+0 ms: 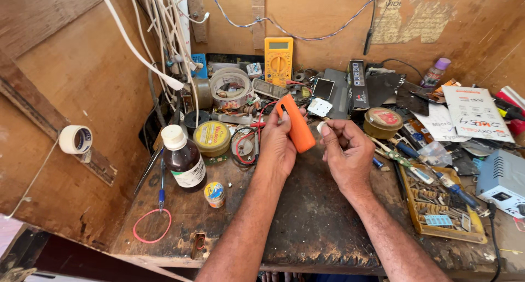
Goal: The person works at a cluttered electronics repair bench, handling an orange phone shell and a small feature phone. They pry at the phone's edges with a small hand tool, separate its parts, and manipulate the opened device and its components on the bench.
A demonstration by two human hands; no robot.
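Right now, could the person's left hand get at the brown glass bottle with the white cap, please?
Probably not at once: the left hand is closed around an orange device. The brown bottle stands upright to its left, with nothing between them.

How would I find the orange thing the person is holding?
Look at the middle of the cluttered wooden workbench, where two hands meet. The left hand holds up an orange handheld device, long and rounded. Nothing nearby is that bright orange; the multimeter behind is yellow.
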